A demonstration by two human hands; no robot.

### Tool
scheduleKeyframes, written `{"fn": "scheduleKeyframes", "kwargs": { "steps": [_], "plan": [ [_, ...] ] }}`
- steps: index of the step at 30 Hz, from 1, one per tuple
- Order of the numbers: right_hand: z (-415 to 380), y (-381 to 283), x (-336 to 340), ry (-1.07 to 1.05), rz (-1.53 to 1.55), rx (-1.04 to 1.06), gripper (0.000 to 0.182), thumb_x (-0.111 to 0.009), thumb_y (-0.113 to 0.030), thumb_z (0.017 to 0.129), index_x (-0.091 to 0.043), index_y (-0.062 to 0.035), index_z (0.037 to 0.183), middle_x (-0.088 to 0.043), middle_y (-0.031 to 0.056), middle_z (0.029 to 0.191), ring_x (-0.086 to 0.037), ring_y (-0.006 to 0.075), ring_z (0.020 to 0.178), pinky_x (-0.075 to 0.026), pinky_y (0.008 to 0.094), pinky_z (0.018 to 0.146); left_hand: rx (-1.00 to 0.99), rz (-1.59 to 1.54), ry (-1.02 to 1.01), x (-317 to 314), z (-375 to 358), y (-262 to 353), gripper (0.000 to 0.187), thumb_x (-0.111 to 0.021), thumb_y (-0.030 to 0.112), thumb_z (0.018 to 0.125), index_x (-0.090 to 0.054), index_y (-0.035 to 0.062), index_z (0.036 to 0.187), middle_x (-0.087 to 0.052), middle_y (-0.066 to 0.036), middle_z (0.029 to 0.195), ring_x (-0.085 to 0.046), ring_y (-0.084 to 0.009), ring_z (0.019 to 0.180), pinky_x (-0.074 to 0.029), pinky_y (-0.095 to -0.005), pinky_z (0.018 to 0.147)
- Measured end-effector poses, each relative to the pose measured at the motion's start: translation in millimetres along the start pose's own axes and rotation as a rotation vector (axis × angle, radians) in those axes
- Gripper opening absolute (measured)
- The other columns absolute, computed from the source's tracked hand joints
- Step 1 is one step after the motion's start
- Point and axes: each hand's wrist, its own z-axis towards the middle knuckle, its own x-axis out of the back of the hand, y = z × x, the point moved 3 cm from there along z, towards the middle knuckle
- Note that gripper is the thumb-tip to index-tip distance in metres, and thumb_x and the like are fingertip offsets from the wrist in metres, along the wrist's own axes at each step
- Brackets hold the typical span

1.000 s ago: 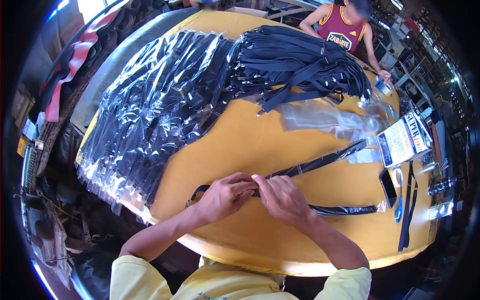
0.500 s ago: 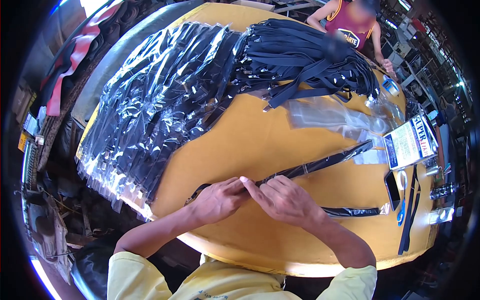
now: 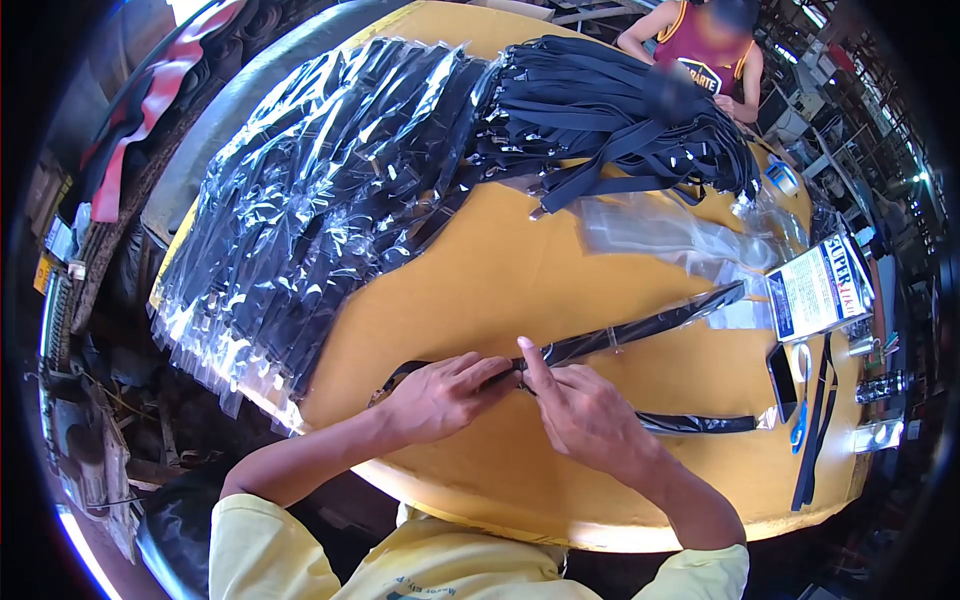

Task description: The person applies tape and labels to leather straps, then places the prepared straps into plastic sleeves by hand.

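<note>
A long black strap (image 3: 640,328), partly inside a clear plastic sleeve, runs diagonally over the yellow table (image 3: 470,290). My left hand (image 3: 445,395) is closed around the strap's lower part, whose looped end sticks out to the left. Touching it, my right hand (image 3: 580,405) pinches the strap near the sleeve's opening, with one finger raised. Below and to the right, a second sleeved strap (image 3: 695,424) lies partly behind my right wrist.
Sleeved straps (image 3: 310,190) are heaped at the left, loose black straps (image 3: 600,100) at the back. Empty sleeves (image 3: 650,235), a printed box (image 3: 815,290), a phone (image 3: 781,382) and blue-handled scissors (image 3: 799,425) lie right. A person (image 3: 705,50) is at the far edge.
My right hand has shifted slightly right and its raised finger now points up more. The other person's hand has moved in toward their body.
</note>
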Motion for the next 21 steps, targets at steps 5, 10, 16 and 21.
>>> {"fn": "scheduleKeyframes", "kwargs": {
  "steps": [5, 10, 16, 21],
  "plan": [
    [-6, 0, 5, -0.007, 0.136, -0.091, 0.083, -0.06, 0.007, 0.079, -0.021, 0.0124, 0.152, -0.071, 0.0186, 0.105, -0.068, 0.0323, 0.1, -0.053, 0.0413, 0.093, -0.058, 0.004, -0.131, 9, 2, 1, 0.048, -0.06, 0.011, 0.085, -0.061, 0.0049, 0.132, -0.052, -0.01, 0.137, -0.06, -0.0193, 0.097, -0.057, -0.0312, 0.082],
    [-8, 2, 6, 0.05, 0.189, -0.063, 0.088, -0.059, 0.005, 0.077, -0.016, 0.0136, 0.153, -0.068, 0.0202, 0.099, -0.065, 0.0343, 0.097, -0.051, 0.0426, 0.096, -0.148, 0.022, -0.198, 3, 0, -3, 0.052, -0.057, 0.011, 0.087, -0.056, 0.0055, 0.139, -0.05, -0.009, 0.143, -0.058, -0.0197, 0.103, -0.056, -0.0309, 0.087],
    [-9, -3, 8, 0.047, 0.171, -0.092, 0.092, -0.061, 0.004, 0.074, -0.016, 0.0107, 0.154, -0.067, 0.0205, 0.097, -0.065, 0.0346, 0.095, -0.052, 0.0415, 0.094, -0.128, -0.007, -0.117, 0, 0, 0, 0.061, -0.066, 0.007, 0.08, -0.056, 0.0045, 0.141, -0.052, -0.008, 0.141, -0.059, -0.0214, 0.095, -0.056, -0.0331, 0.085],
    [-10, 0, 6, 0.056, 0.195, -0.126, 0.096, -0.063, 0.002, 0.074, -0.015, 0.0047, 0.157, -0.064, 0.0188, 0.093, -0.064, 0.0336, 0.089, -0.053, 0.041, 0.09, -0.065, 0.02, -0.12, 2, 1, 4, 0.055, -0.065, 0.009, 0.083, -0.057, -0.0013, 0.136, -0.054, -0.011, 0.135, -0.059, -0.0224, 0.099, -0.055, -0.0357, 0.086]
  ]
}}
